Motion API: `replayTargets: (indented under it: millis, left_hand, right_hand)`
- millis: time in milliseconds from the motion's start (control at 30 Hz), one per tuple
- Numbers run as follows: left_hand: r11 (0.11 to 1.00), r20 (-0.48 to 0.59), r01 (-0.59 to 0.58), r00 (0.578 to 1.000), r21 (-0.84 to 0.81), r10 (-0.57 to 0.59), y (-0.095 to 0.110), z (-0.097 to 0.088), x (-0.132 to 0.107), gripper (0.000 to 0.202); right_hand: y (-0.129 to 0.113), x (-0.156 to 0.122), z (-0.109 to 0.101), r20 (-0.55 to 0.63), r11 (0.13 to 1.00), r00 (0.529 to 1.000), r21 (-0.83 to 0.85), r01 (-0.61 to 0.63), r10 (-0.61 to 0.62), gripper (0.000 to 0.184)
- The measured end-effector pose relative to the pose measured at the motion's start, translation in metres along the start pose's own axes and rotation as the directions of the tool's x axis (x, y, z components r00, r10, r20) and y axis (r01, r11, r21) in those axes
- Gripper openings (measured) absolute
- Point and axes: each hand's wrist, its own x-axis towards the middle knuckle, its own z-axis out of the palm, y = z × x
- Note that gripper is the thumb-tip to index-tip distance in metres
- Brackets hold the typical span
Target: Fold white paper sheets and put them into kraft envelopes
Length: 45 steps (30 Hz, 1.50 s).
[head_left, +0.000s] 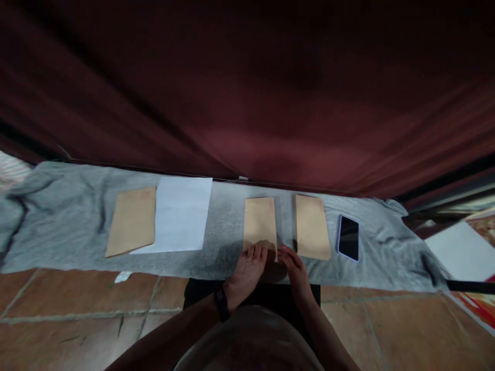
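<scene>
Three brown envelopes lie on a grey cloth (pixel 58 226). My left hand (pixel 247 270) rests with fingers stretched flat on the near end of the middle envelope (pixel 260 221); a black band is on that wrist. My right hand (pixel 294 268) touches the same envelope's near right corner, fingers close together; whether it pinches the flap is unclear. A second envelope (pixel 311 226) lies just right of it. A third envelope (pixel 132 221) lies to the left, beside a white sheet of paper (pixel 180 214).
A dark phone (pixel 348 238) in a pale case lies right of the envelopes. A dark red curtain (pixel 247 93) hangs behind the cloth. Brown floor tiles (pixel 77 299) run in front. A white panel (pixel 464 250) sits at the far right.
</scene>
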Motion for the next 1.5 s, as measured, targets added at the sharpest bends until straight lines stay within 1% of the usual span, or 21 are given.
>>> replayTargets:
  millis: [133,233,267,300,367,433,467,500,600,733,833,900,933,1000,1067,1133,1200,1267,1333,1433,1500]
  left_hand:
    - [0.991,-0.026,0.064,0.997,-0.121,-0.067,-0.001,-0.014,0.000,0.041]
    - [0.894,-0.056,0.203,0.968,-0.398,-0.245,-0.015,-0.031,0.002,0.033]
    - [0.799,-0.052,0.257,0.940,-0.543,-0.337,-0.021,-0.038,0.003,0.025]
    - [0.650,-0.033,0.288,0.900,-0.703,-0.435,-0.027,-0.043,0.004,0.020]
    - [0.212,0.081,0.250,0.805,-0.945,-0.588,-0.036,-0.049,0.005,0.028]
    - [-0.232,0.260,0.142,0.733,-0.962,-0.628,-0.037,-0.044,0.005,0.042]
    - [-0.393,0.343,0.102,0.712,-0.914,-0.613,-0.035,-0.039,0.003,0.048]
    - [-0.507,0.412,0.079,0.697,-0.858,-0.587,-0.030,-0.031,0.001,0.052]
    - [-0.684,0.561,0.087,0.651,-0.724,-0.511,-0.012,-0.007,-0.008,0.051]
    - [-0.740,0.662,0.205,0.635,-0.641,-0.398,0.001,0.010,-0.019,0.044]
    - [-0.694,0.695,0.351,0.653,-0.629,-0.301,-0.002,0.013,-0.029,0.045]
    - [-0.584,0.669,0.438,0.696,-0.684,-0.262,-0.006,0.015,-0.037,0.049]
    - [-0.486,0.629,0.463,0.732,-0.741,-0.262,-0.008,0.016,-0.041,0.052]
    - [-0.175,0.452,0.418,0.840,-0.892,-0.299,-0.012,0.019,-0.047,0.051]
    - [0.241,0.159,0.232,0.945,-0.942,-0.285,-0.016,0.024,-0.048,0.044]
    - [0.592,-0.083,0.025,0.984,-0.806,-0.156,-0.018,0.031,-0.045,0.040]
    - [0.792,-0.165,-0.088,0.986,-0.604,-0.017,-0.018,0.039,-0.042,0.047]
    - [0.890,-0.151,-0.130,0.986,-0.436,0.070,-0.017,0.047,-0.041,0.057]
    - [0.933,-0.115,-0.154,0.986,-0.326,0.122,-0.016,0.052,-0.041,0.065]
    - [0.953,-0.088,-0.164,0.985,-0.256,0.146,-0.015,0.056,-0.043,0.069]
    - [0.956,-0.090,-0.170,0.984,-0.241,0.152,-0.016,0.056,-0.045,0.069]
  right_hand:
    - [-0.028,-0.007,0.009,0.022,0.981,0.997,0.177,-0.081,0.078,0.050]
    - [-0.050,-0.012,0.019,0.100,0.980,0.995,0.194,-0.033,0.014,0.046]
    - [-0.056,-0.012,0.021,0.112,0.982,0.993,0.189,0.008,-0.029,0.045]
    - [-0.060,-0.011,0.023,0.115,0.983,0.991,0.178,0.051,-0.073,0.044]
    - [-0.061,-0.006,0.026,0.112,0.983,0.984,0.134,0.123,-0.139,0.046]
    - [-0.052,-0.001,0.026,0.104,0.986,0.981,0.061,0.156,-0.162,0.049]
    - [-0.044,0.001,0.026,0.107,0.987,0.981,0.019,0.162,-0.164,0.050]
    - [-0.034,0.002,0.026,0.115,0.986,0.980,-0.024,0.165,-0.161,0.051]
    - [-0.005,0.000,0.024,0.171,0.975,0.973,-0.132,0.178,-0.154,0.052]
    - [0.016,-0.001,0.022,0.165,0.942,0.963,-0.230,0.246,-0.211,0.043]
    - [0.018,0.004,0.020,0.152,0.907,0.958,-0.316,0.279,-0.243,0.039]
    - [0.017,0.010,0.018,0.139,0.882,0.957,-0.373,0.287,-0.253,0.038]
    - [0.016,0.012,0.016,0.131,0.869,0.957,-0.402,0.289,-0.258,0.036]
    - [0.015,0.014,0.014,0.119,0.835,0.957,-0.467,0.291,-0.266,0.034]
    - [0.015,0.014,0.013,0.119,0.791,0.952,-0.532,0.301,-0.282,0.033]
    - [0.012,0.011,0.014,0.128,0.733,0.942,-0.599,0.324,-0.312,0.034]
    - [0.008,0.005,0.014,0.141,0.660,0.928,-0.667,0.346,-0.344,0.036]
    - [0.003,-0.002,0.013,0.173,0.582,0.907,-0.717,0.383,-0.384,0.038]
    - [0.000,-0.009,0.012,0.265,0.509,0.867,-0.722,0.469,-0.422,0.041]
    - [0.002,-0.022,0.011,0.494,0.420,0.754,-0.630,0.653,-0.432,0.046]
    - [0.008,-0.029,0.010,0.595,0.367,0.690,-0.584,0.724,-0.412,0.051]
